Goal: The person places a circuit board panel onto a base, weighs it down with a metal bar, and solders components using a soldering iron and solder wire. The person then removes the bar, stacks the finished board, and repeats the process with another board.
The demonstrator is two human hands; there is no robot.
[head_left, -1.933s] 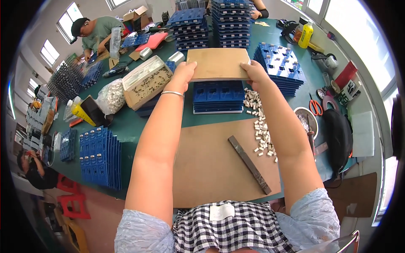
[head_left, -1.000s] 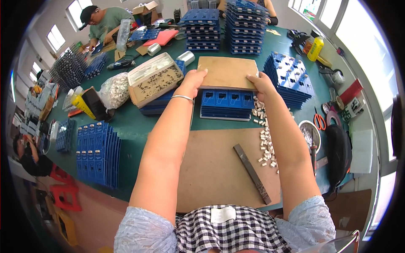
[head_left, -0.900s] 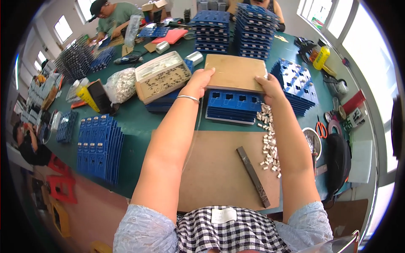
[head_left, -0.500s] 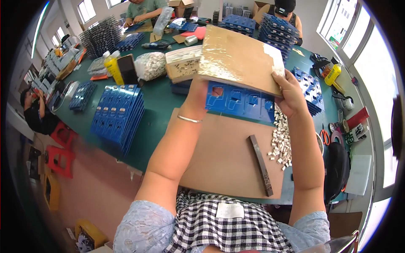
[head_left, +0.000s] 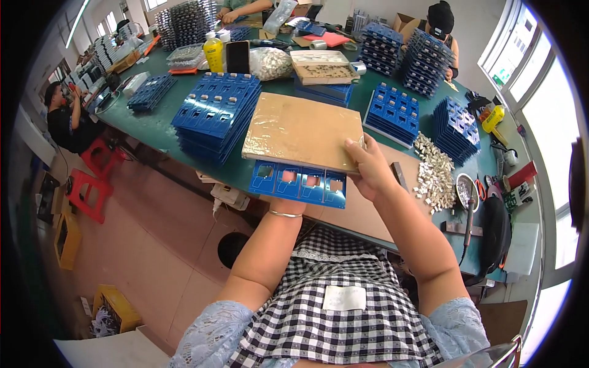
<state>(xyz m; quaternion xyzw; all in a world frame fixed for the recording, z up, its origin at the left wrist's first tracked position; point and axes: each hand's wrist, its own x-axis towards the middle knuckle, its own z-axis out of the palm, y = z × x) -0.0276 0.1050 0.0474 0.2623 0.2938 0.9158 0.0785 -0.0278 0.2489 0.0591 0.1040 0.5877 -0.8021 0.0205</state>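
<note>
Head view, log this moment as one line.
left hand: under blue tray | right hand: gripping cardboard sheet | both lifted off table

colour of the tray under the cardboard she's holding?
Blue: the slotted plastic tray beneath the brown cardboard sheet, clearest in the head view.

Cardboard [head_left: 300, 130] on tray [head_left: 299, 183]; tray stack [head_left: 216, 114] left.

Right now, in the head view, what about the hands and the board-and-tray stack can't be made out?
- Left hand: almost wholly hidden beneath the blue tray; only the wrist with its bangle shows.
- Right hand: its fingers curl behind the cardboard sheet, so the grip underneath is unseen.
- Tray pockets: mostly covered by the cardboard; contents cannot be told.
- Small pale parts on the table: too small to identify.
</note>
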